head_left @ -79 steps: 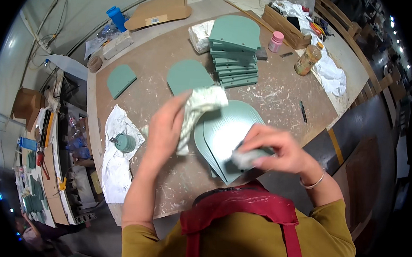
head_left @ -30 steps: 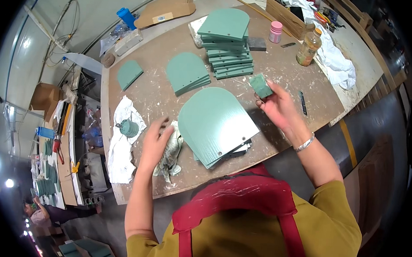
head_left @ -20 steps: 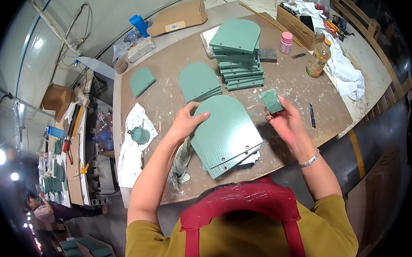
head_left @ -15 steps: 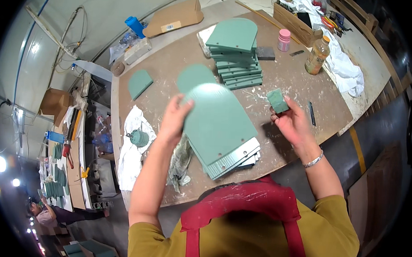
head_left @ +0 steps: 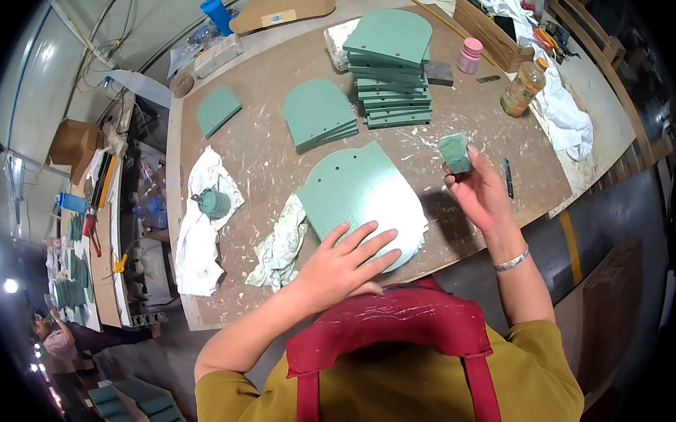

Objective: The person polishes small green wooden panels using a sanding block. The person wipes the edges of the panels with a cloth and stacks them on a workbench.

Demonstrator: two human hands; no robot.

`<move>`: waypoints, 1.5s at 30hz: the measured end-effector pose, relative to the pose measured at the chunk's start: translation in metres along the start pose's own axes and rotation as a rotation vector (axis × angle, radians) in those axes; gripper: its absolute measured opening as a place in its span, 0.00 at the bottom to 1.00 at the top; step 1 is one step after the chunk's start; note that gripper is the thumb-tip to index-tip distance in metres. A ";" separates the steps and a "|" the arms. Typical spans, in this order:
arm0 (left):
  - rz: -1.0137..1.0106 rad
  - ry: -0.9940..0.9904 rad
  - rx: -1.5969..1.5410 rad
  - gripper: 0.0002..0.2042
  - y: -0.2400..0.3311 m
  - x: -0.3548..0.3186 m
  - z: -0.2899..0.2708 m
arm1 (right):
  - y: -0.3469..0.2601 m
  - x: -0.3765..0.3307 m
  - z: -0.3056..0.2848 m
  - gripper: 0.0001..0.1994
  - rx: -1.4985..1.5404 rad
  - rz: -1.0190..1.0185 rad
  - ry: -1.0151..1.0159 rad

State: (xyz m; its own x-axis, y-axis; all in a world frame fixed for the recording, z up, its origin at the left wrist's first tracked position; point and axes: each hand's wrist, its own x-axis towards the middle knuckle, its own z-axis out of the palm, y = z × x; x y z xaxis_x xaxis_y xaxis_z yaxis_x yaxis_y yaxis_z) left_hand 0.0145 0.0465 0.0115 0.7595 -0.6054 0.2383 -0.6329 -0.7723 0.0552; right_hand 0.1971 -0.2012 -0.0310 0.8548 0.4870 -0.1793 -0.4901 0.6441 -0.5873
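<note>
A green panel (head_left: 369, 193) with one rounded end and small holes lies near the table's front edge, its round end toward me. My left hand (head_left: 343, 264) rests flat on it, fingers spread. To the right, my right hand (head_left: 479, 183) holds a small green-stained block (head_left: 455, 153) up between thumb and fingers, apart from the panel. Beyond them stands a tall stack of similar green panels (head_left: 389, 70). A shorter pile of panels (head_left: 319, 114) lies left of it, and a smaller green panel (head_left: 219, 111) farther left.
A stained rag (head_left: 279, 246) lies beside the panel. A green-smeared pot (head_left: 214, 203) sits on a white cloth (head_left: 198, 254) at left. On the right are a pink bottle (head_left: 470, 57), an orange-capped bottle (head_left: 523, 89), a dark thin tool (head_left: 508, 178) and a wooden box (head_left: 485, 33).
The panel has been turned round, so its holes now face away from me. My left hand has moved from its far left edge to flat on its near part. The right hand still holds the block.
</note>
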 end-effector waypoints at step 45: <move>-0.341 -0.020 -0.293 0.28 -0.037 0.033 0.004 | -0.027 0.057 0.073 0.14 -1.607 -0.347 -0.157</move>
State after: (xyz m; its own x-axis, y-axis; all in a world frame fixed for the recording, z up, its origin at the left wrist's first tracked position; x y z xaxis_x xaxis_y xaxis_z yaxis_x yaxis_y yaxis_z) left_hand 0.0635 0.0544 0.0134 0.9330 -0.3312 0.1405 -0.3596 -0.8429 0.4003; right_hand 0.2468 -0.1476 0.0324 0.8057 0.5744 0.1446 0.4608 -0.4546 -0.7622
